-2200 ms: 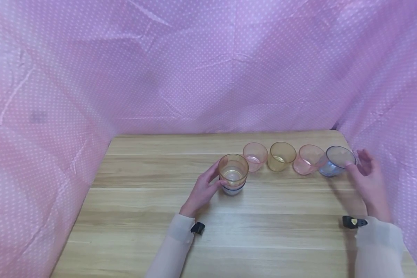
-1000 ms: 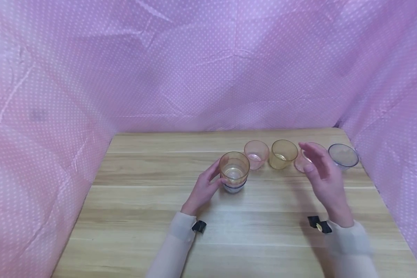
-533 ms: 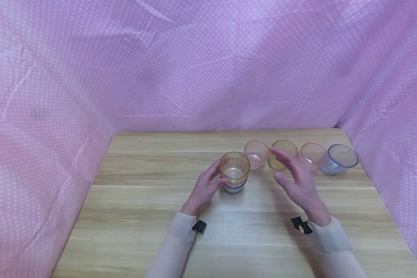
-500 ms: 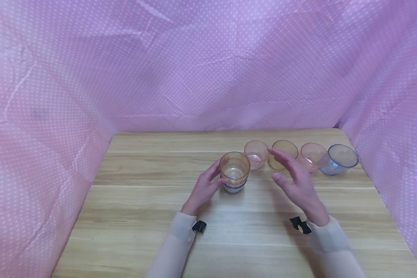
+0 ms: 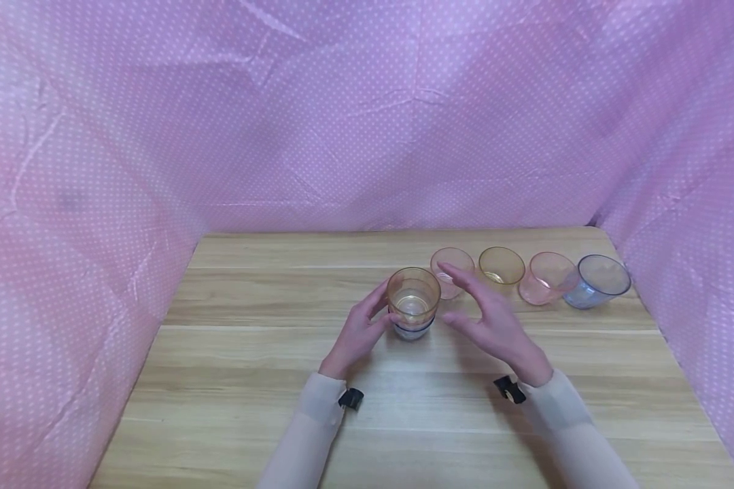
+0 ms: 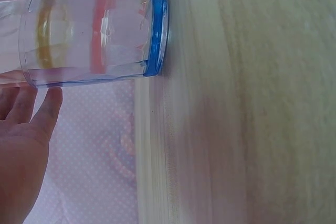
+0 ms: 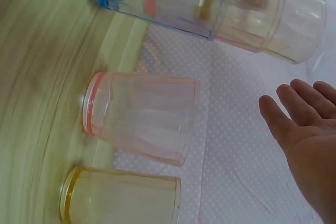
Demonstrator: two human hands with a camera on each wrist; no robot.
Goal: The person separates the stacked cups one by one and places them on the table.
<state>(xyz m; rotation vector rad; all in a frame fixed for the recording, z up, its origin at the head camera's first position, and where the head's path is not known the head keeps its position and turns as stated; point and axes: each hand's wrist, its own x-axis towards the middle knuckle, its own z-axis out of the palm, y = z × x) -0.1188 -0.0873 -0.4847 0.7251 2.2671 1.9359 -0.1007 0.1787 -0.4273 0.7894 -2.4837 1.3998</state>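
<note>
In the head view a stack of nested clear cups (image 5: 412,309) stands on the table, the blue one outermost, with pink and yellow inside it and the yellow rim on top. My left hand (image 5: 356,334) holds the stack from its left side, thumb in front and fingers behind. Right of the stack hovers my right hand (image 5: 494,327), fingers extended and thumb apart, holding nothing. It partly covers a pink cup (image 5: 452,257), which shows whole in the right wrist view. The right wrist view also shows a gap between my right fingertips (image 7: 269,109) and the stack.
Right of the near pink cup, a yellow cup (image 5: 500,261), another pink cup (image 5: 546,286) and a blue cup (image 5: 593,291) stand upright in a row along the back of the wooden table (image 5: 269,380). Pink dotted cloth (image 5: 318,136) hangs behind and on both sides.
My right hand has moved left from the blue cup at the row's right end, past the other cups, to near the stack. The left hand has stayed on the stack.
</note>
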